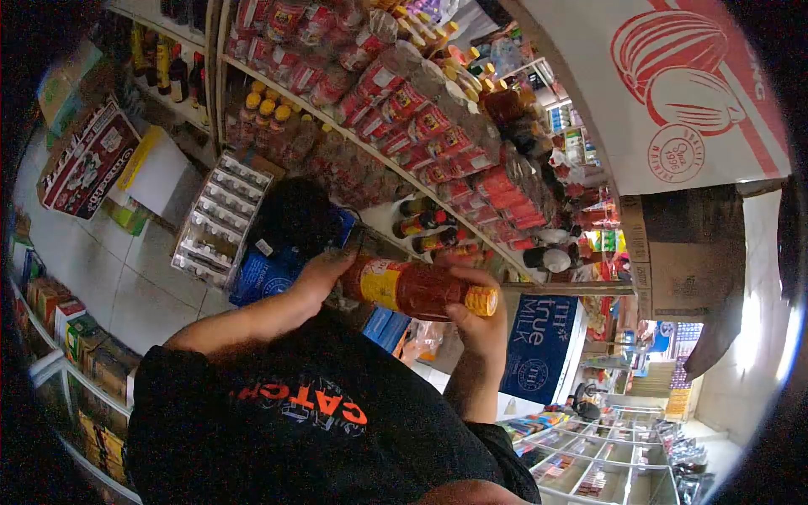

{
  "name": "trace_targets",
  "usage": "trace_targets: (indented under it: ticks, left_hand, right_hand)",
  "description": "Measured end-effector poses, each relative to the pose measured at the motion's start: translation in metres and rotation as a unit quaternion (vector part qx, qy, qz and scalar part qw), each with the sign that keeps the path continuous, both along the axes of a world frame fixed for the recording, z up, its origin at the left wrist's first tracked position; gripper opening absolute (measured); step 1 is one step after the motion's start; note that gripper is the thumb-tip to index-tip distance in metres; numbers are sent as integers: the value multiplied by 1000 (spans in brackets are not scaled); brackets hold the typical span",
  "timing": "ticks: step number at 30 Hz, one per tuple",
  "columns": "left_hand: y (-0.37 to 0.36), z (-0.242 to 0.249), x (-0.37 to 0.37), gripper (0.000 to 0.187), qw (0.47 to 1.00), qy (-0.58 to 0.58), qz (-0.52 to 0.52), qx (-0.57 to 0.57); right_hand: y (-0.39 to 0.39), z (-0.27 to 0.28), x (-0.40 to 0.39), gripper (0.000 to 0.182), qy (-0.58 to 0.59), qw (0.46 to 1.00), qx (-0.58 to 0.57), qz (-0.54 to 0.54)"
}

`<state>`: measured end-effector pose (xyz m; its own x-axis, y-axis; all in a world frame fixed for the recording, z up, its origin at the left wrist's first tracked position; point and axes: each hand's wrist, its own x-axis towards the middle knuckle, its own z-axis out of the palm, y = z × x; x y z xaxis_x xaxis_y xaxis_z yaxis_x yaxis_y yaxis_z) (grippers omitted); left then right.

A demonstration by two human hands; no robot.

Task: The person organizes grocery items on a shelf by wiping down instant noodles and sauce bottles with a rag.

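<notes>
A plastic bottle of red-brown sauce [425, 290] with a yellow cap and a yellow-and-red label lies on its side in the air before my chest. My left hand [326, 273] is closed on its base end. Around the shoulder, close to the cap, my right hand [478, 316] has its fingers wrapped. The cap points to the right and looks closed. Below the left hand are a blue carton [273, 265] and something black that I cannot make out.
Ahead, a shelf [337, 126] carries several rows of red-labelled bottles in plastic wrap. An open carton of white-capped items [220, 217] stands on the tiled floor [139, 273]. To the right are a blue milk carton [539, 349] and brown cardboard [694, 252]; a large white-and-red box [673, 93] hangs above.
</notes>
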<state>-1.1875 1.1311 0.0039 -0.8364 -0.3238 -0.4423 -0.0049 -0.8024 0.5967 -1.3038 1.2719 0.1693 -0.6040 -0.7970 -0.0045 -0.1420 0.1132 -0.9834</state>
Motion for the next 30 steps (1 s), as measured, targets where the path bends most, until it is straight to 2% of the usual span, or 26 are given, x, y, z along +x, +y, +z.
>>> trace_targets:
  ticks: [2, 5, 8, 10, 13, 16, 19, 21, 23, 24, 25, 27, 28, 29, 30]
  left_hand:
    - [-9, 13, -1, 28, 987, -88, 5, -133]
    - [-14, 5, -6, 28, 974, -12, 39, -222]
    - [-24, 14, -4, 30, 991, 23, 81, -100]
    - [-30, 1, -3, 28, 993, 13, 104, -58]
    - [-38, 8, 8, 19, 992, 12, 120, -42]
    - [-43, -1, 19, 14, 991, 26, 129, -27]
    - [-41, 1, 32, 15, 988, -20, 153, 2]
    - [-43, -1, 43, 15, 986, -64, 152, -12]
    - [-44, -11, 53, 16, 984, -77, 161, -15]
    - [-44, -19, 58, 16, 983, -68, 171, -11]
    - [-44, -23, 59, 17, 982, -60, 181, -10]
    - [-43, -17, 62, 18, 973, -116, 198, -18]
    - [-41, -15, 65, 19, 971, -138, 193, -35]
    - [-39, -15, 66, 19, 969, -157, 185, -51]
    - [-36, -20, 66, 19, 976, -135, 169, -31]
  right_hand:
    - [7, -8, -5, 44, 13, 999, -43, -12]
    - [6, 3, -10, 41, 1, 993, -110, -45]
    - [13, 19, -28, 38, -9, 976, -199, -86]
    - [10, 28, -48, 39, 1, 954, -278, -109]
    - [-15, 43, -88, 43, -43, 904, -342, -253]
    - [-20, 35, -156, 44, -102, 891, -399, -190]
    - [-44, 35, -196, 43, -115, 885, -403, -201]
    - [-76, 50, -182, 43, -188, 870, -385, -245]
    - [-86, 47, -201, 43, -67, 915, -331, -223]
    - [-73, 33, -240, 43, 92, 941, -277, -172]
    - [-69, 26, -277, 42, 170, 949, -207, -165]
    - [-61, 12, -348, 40, 332, 928, -75, -153]
    - [-70, 14, -357, 39, 167, 967, -131, -143]
    - [-74, 19, -360, 38, 1, 974, -184, -132]
    - [-74, 31, -352, 37, 60, 981, -130, -134]
